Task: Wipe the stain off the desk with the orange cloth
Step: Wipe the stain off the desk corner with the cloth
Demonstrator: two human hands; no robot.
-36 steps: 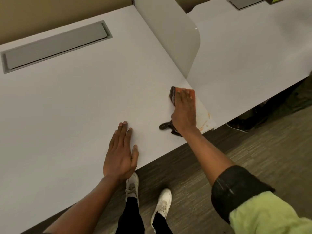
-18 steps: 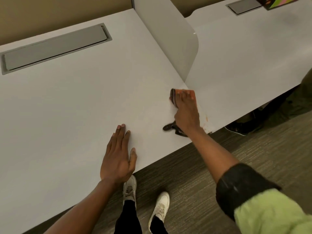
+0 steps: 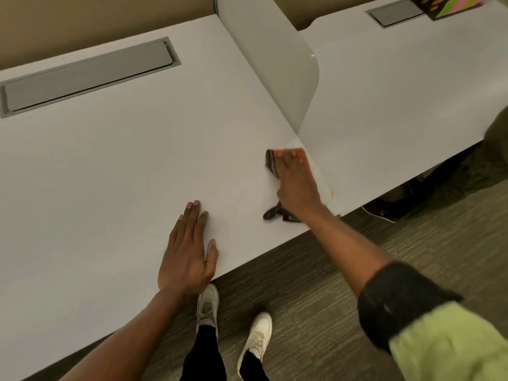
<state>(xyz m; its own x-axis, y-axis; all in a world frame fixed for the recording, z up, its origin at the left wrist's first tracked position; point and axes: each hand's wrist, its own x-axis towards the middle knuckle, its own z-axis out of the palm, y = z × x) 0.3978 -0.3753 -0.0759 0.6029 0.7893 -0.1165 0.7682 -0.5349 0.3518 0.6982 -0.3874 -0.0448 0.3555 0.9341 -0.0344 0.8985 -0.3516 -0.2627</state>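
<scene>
My right hand (image 3: 295,182) lies flat on the orange cloth (image 3: 302,154), pressing it onto the white desk (image 3: 123,160) near the desk's right front corner. The cloth's orange edge shows past my fingertips, and a dark part sticks out by my wrist. A faint orange stain (image 3: 328,189) marks the desk just right of that hand, close to the edge. My left hand (image 3: 188,248) rests palm down on the desk near the front edge, fingers together, holding nothing.
A grey upright divider (image 3: 277,61) separates this desk from a second white desk (image 3: 398,92) on the right. Grey cable hatches (image 3: 85,75) sit at the back of each desk. A colourful object (image 3: 450,4) lies far right. My white shoes (image 3: 233,320) stand on carpet below.
My right hand has stayed on the cloth near the corner, shifting only slightly along the desk. The left hand stays flat on the desk.
</scene>
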